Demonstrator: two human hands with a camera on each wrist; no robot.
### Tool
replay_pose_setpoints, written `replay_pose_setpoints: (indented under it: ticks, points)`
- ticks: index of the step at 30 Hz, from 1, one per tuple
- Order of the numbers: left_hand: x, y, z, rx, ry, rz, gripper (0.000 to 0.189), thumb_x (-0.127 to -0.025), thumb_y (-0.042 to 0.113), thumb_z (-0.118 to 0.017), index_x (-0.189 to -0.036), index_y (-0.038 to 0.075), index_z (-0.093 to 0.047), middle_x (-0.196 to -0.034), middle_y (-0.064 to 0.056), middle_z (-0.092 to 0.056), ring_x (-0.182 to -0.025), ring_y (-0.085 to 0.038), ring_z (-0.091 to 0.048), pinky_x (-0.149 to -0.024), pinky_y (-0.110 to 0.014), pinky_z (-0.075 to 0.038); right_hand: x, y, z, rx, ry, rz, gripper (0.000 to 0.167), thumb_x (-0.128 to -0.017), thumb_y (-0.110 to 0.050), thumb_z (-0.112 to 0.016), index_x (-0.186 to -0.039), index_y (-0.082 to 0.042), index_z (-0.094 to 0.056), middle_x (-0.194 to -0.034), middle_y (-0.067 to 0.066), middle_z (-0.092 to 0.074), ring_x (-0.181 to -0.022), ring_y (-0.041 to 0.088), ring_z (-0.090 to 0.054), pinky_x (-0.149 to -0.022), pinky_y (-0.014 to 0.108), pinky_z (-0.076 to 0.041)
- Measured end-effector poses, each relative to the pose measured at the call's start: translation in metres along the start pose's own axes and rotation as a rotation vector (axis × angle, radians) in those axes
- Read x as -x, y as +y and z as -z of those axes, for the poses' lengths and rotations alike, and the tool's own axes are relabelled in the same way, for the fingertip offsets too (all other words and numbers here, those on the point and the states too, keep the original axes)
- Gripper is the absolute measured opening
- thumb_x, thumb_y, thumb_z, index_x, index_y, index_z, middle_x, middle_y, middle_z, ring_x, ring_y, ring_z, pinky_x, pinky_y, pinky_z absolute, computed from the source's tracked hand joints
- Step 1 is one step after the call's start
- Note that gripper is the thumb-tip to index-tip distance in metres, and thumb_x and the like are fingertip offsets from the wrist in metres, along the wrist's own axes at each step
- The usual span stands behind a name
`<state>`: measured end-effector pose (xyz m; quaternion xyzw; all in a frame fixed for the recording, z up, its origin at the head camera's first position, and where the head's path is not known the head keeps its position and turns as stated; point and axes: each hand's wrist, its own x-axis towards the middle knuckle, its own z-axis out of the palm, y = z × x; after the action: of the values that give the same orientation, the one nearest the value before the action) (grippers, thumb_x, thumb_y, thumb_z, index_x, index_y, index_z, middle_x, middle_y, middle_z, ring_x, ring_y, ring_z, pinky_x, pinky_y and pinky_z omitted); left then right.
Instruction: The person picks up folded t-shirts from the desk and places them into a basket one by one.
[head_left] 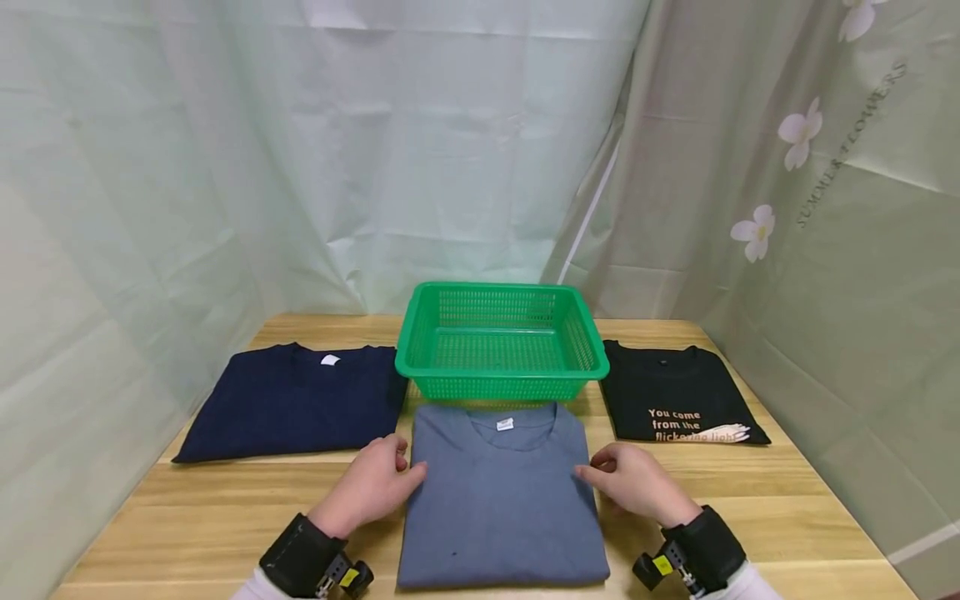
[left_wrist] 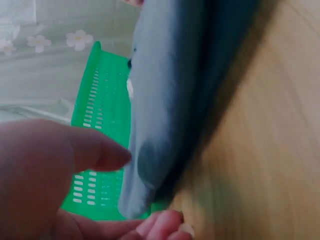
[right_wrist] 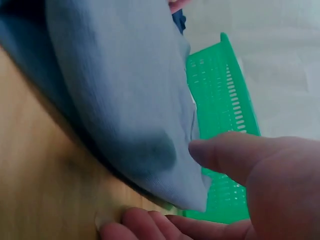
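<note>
A folded grey-blue T-shirt [head_left: 502,500] lies flat on the table, collar away from me. My left hand [head_left: 378,483] is at its left edge, and my right hand [head_left: 637,483] is at its right edge. In the left wrist view the thumb [left_wrist: 107,154] reaches to the fabric's upper side, while the bent fingers [left_wrist: 162,225] are low by the table. The right wrist view shows the same: the thumb [right_wrist: 212,152] at the cloth, the fingers [right_wrist: 145,225] below and apart from it. Neither hand visibly pinches the shirt.
Behind the shirt stands a green plastic basket [head_left: 498,385] with nothing in it. A folded navy T-shirt [head_left: 300,408] lies at the left, a folded black printed T-shirt [head_left: 667,383] at the right. Curtains [head_left: 450,150] enclose the wooden table [head_left: 247,508].
</note>
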<state>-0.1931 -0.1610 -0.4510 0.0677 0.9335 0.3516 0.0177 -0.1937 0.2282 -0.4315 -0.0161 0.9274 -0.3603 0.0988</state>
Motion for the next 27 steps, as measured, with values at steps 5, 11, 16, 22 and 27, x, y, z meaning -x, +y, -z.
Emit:
replay_pose_setpoints:
  ticks: [5, 11, 16, 22, 27]
  points:
    - [-0.017, -0.029, -0.018, 0.032, -0.025, -0.024, 0.042, -0.101, 0.037, -0.074, -0.112, -0.003, -0.066, -0.082, -0.001, -0.058, -0.067, -0.016, -0.054, -0.060, -0.029, -0.043, 0.001, -0.001, -0.005, -0.117, -0.035, -0.030, 0.042, -0.098, -0.034, -0.083, -0.117, 0.002, -0.071, -0.076, 0.006, -0.067, -0.063, 0.018, -0.066, -0.056, 0.036, -0.060]
    - [-0.021, -0.028, -0.023, 0.131, -0.102, 0.042, 0.043, -0.100, 0.033, -0.075, -0.117, -0.006, -0.066, -0.077, 0.003, -0.054, -0.059, -0.012, -0.051, -0.052, -0.027, -0.041, -0.001, -0.003, -0.011, -0.181, -0.074, -0.027, 0.040, -0.100, -0.032, -0.081, -0.117, 0.002, -0.071, -0.076, 0.007, -0.064, -0.066, 0.019, -0.067, -0.057, 0.038, -0.063]
    - [-0.002, 0.016, -0.006, 0.266, -0.141, 0.123, 0.022, -0.099, 0.019, -0.075, -0.100, 0.001, -0.062, -0.067, 0.005, -0.038, -0.055, -0.013, -0.037, -0.052, -0.028, -0.030, -0.007, -0.003, -0.015, -0.244, -0.138, -0.017, 0.033, -0.102, -0.033, -0.078, -0.105, -0.002, -0.071, -0.070, 0.003, -0.058, -0.063, 0.018, -0.063, -0.057, 0.037, -0.063]
    - [-0.004, 0.023, -0.003, 0.396, -0.192, 0.202, 0.040, -0.099, 0.016, -0.073, -0.070, 0.016, -0.046, -0.061, 0.008, -0.034, -0.053, -0.010, -0.035, -0.053, -0.025, -0.033, -0.012, -0.002, -0.014, -0.347, -0.244, -0.048, 0.034, -0.105, -0.034, -0.073, -0.109, -0.001, -0.075, -0.068, -0.001, -0.052, -0.063, 0.014, -0.058, -0.060, 0.032, -0.061]
    - [-0.008, 0.020, 0.002, 0.457, -0.256, 0.197, 0.039, -0.103, 0.021, -0.071, -0.071, 0.017, -0.049, -0.062, 0.007, -0.037, -0.057, -0.011, -0.042, -0.057, -0.026, -0.042, -0.014, -0.001, -0.012, -0.365, -0.283, -0.004, 0.038, -0.107, -0.035, -0.069, -0.119, 0.001, -0.075, -0.079, -0.001, -0.062, -0.070, 0.014, -0.057, -0.066, 0.030, -0.056]
